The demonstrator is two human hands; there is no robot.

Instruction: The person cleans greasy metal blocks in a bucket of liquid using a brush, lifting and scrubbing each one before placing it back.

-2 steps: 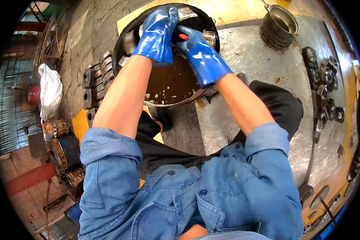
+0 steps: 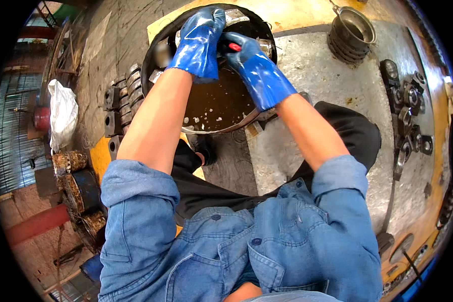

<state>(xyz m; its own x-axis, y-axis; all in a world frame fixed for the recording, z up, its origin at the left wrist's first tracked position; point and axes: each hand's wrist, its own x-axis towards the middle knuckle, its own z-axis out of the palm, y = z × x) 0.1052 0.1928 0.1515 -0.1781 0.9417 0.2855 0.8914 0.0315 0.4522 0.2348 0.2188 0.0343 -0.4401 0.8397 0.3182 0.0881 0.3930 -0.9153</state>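
Observation:
Both my hands wear shiny blue rubber gloves and are over the far part of a round dark tub (image 2: 239, 124) of brown liquid (image 2: 219, 95) with pale flecks. My right hand (image 2: 259, 68) is closed around a red handle (image 2: 234, 47); the working end of that tool is hidden. Close beside it on the left, my left hand (image 2: 201, 40) has its fingers curled over at the far side, and what they grip is out of sight. Shiny metal parts show in the tub around the gloves, one metal cylinder (image 2: 265, 47) just right of my right hand.
Left of the tub stand rows of ring-shaped metal parts (image 2: 134, 83) and dark blocks (image 2: 111, 121). A white sack (image 2: 63, 116) lies farther left. At the far right is a metal pot-like vessel (image 2: 354, 32). Several dark metal fittings (image 2: 406, 118) lie along the right side.
My right hand and forearm have shifted slightly to the right, and the red handle with them. My left hand stays where it was.

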